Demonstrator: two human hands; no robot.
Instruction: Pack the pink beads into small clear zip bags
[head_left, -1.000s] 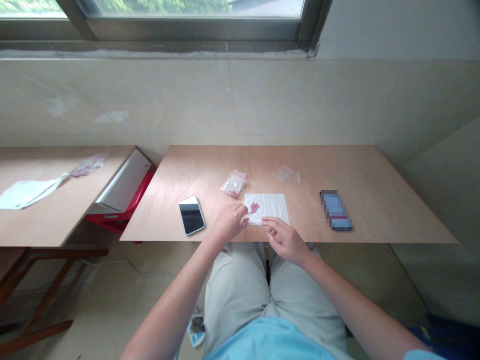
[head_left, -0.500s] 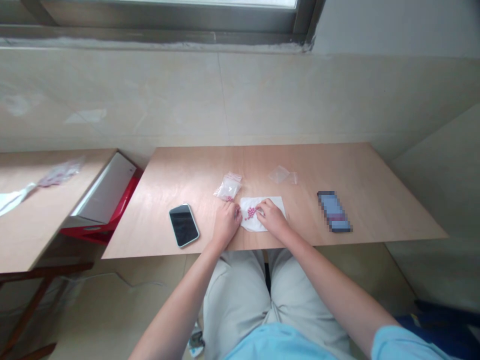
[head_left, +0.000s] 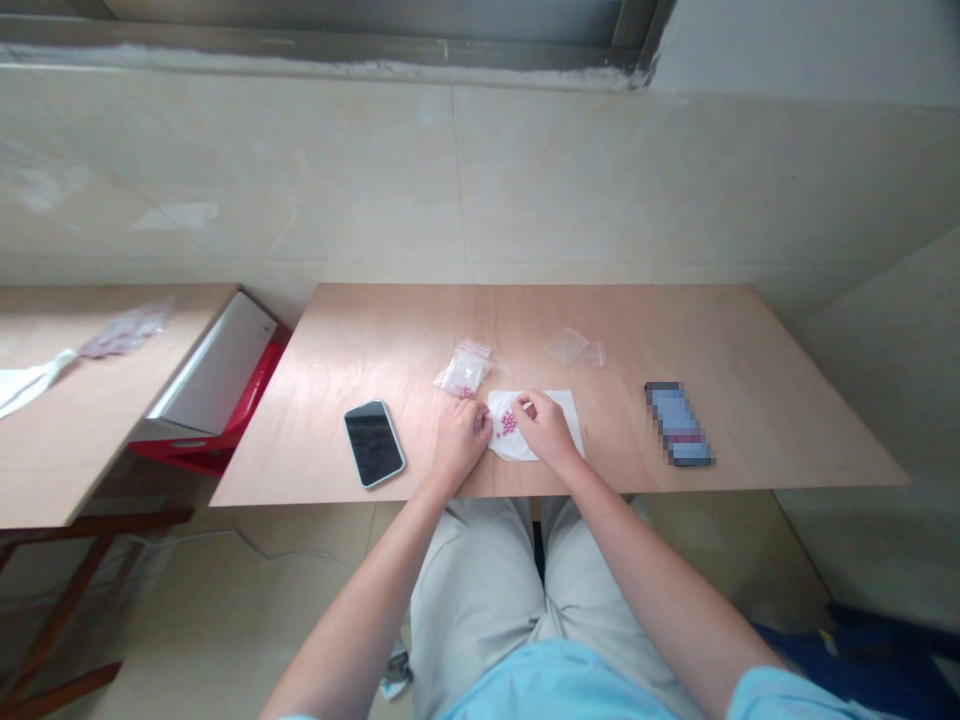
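A small heap of pinkish-red beads (head_left: 508, 424) lies on a white sheet, paper or cloth (head_left: 567, 408), near the front of the wooden table. My left hand (head_left: 460, 440) rests at the sheet's left edge with its fingers curled; what they hold, if anything, is too small to make out. Over the right part of the sheet, my right hand (head_left: 546, 430) has thumb and fingers drawn together close above the beads. Anything pinched there is hidden. Just beyond my left hand is a clear zip bag (head_left: 465, 366) with a few red beads at its near end.
Thin clear bags (head_left: 574, 346) lie farther back on the table (head_left: 765, 400). A phone with a dark screen (head_left: 374, 444) is to the left, and a blurred-out phone (head_left: 679, 424) to the right. Another table (head_left: 67, 440) stands at left beside a red bin (head_left: 247, 410).
The view has tilted down slightly, shifting the scene a little right and up. My right fingertips have moved slightly toward the far side of the beads. My left hand stays at the sheet's edge.
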